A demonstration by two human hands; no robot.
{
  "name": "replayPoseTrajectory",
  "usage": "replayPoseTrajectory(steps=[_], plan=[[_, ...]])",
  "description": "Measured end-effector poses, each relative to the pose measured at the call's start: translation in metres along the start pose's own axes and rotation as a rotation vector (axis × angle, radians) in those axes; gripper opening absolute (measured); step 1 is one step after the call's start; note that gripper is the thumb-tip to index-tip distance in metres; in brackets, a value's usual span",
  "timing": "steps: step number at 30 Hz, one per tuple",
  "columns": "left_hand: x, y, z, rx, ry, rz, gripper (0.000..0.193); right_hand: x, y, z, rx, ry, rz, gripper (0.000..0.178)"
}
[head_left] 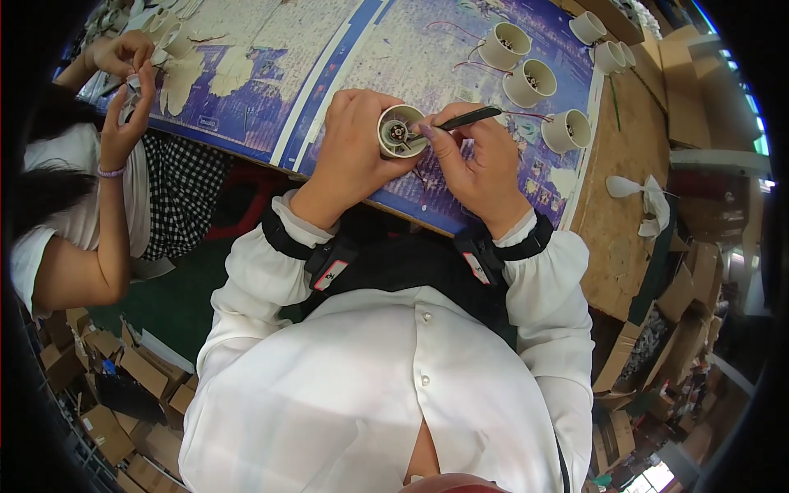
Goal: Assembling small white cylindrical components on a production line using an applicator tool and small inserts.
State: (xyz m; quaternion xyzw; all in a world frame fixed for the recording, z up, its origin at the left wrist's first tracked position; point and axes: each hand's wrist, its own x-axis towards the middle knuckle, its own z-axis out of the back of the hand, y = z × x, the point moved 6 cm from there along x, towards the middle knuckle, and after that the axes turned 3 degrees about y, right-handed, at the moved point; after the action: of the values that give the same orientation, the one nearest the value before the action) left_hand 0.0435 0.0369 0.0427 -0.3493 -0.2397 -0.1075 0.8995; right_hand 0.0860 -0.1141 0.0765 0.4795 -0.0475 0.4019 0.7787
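My left hand (pixel 352 146) is wrapped round a white cylindrical plastic housing (pixel 384 123), its open mouth tilted up toward me. Inside sits a small round part with a metal centre (pixel 399 131), like a little motor. In my right hand (pixel 478 164) is a slim dark tool that looks like tweezers (pixel 470 117). Its tip reaches into the housing's mouth beside the round part, and the right thumb lies near the rim. Thin wires hang below the housing, partly hidden by my hands.
Several similar white housings, among them one with red wires (pixel 565 131), stand on the right of the blue printed table covering (pixel 329 82). A crumpled white piece (pixel 645 197) lies on the bare wood. At left a co-worker's hands (pixel 127 70) handle a small white part. Cardboard boxes (pixel 144 370) crowd the floor.
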Motion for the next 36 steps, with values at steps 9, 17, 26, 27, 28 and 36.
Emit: replayPoseTrajectory(steps=[9,17,26,27,28,36], plan=[[-0.001,-0.001,0.001,0.0,0.005,0.011,0.052,-0.002,-0.004,0.001,0.068,-0.014,-0.055,0.011],[-0.002,0.0,-0.001,0.006,0.01,0.013,0.052,-0.002,-0.002,0.001,0.052,-0.028,-0.05,0.011],[0.003,-0.004,0.006,0.026,-0.011,-0.022,0.052,0.001,0.002,0.004,-0.059,-0.055,0.057,0.009],[0.003,-0.002,0.002,0.016,0.005,-0.015,0.053,-0.002,0.001,0.003,-0.134,-0.058,0.084,0.01],[0.001,-0.001,0.001,0.019,0.015,-0.007,0.053,-0.005,-0.004,0.0,-0.15,-0.046,0.085,0.009],[-0.002,0.004,0.003,-0.011,-0.044,0.055,0.053,0.004,0.031,0.049,0.039,-0.241,-0.007,0.007]])
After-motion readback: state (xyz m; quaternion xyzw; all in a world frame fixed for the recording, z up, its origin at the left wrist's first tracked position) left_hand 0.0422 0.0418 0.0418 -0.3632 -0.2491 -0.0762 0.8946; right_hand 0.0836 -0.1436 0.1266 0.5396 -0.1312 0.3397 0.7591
